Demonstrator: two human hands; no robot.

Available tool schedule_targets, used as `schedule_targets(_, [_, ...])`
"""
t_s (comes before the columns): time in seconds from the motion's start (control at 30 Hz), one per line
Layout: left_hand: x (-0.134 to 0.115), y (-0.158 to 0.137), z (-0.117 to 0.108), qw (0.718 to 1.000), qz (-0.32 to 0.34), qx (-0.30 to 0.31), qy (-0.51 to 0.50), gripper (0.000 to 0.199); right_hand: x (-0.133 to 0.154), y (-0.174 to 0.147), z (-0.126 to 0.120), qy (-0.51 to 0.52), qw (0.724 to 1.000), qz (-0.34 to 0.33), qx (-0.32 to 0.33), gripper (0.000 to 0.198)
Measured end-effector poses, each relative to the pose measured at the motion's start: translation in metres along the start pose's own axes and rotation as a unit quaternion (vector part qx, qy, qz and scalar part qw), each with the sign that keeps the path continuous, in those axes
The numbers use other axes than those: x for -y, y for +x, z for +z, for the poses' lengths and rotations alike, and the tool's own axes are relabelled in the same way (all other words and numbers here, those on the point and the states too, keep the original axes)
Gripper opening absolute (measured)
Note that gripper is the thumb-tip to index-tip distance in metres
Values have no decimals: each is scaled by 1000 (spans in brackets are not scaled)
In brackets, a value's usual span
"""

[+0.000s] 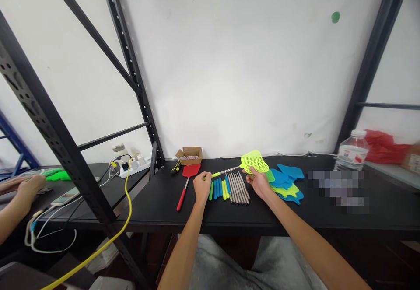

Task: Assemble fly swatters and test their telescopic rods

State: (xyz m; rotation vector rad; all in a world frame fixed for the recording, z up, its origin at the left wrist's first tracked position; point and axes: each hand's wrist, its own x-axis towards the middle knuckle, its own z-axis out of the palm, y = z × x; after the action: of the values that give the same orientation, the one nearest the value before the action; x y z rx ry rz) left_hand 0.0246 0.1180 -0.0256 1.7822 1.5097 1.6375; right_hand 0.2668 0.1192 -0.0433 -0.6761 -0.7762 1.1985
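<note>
Between my hands is a yellow-green fly swatter [255,161] with a perforated head and a thin metal rod. My left hand [202,186] is closed round its yellow-green handle. My right hand [259,182] pinches the lower edge of the head. Below it on the table lies a row of blue, green and yellow-green handles [219,188], beside several metal rods [238,188]. Loose blue and yellow-green swatter heads [285,182] are piled right of my right hand. Left of my left hand lies an assembled red fly swatter [191,170].
A small open cardboard box [190,155] and a black-and-yellow cutter [176,166] sit at the back left. At right stand a water bottle [352,151] and a red bag [382,146]. A yellow cable [129,198] hangs by the black rack post. Another person's hands [24,188] work at far left.
</note>
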Motion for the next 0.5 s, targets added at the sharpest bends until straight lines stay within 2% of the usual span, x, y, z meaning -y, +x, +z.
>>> schedule_targets(0.5, [-1, -1, -2, 1000, -13, -11, 10, 32, -2, -2, 0, -20, 1000, -6, 17, 36])
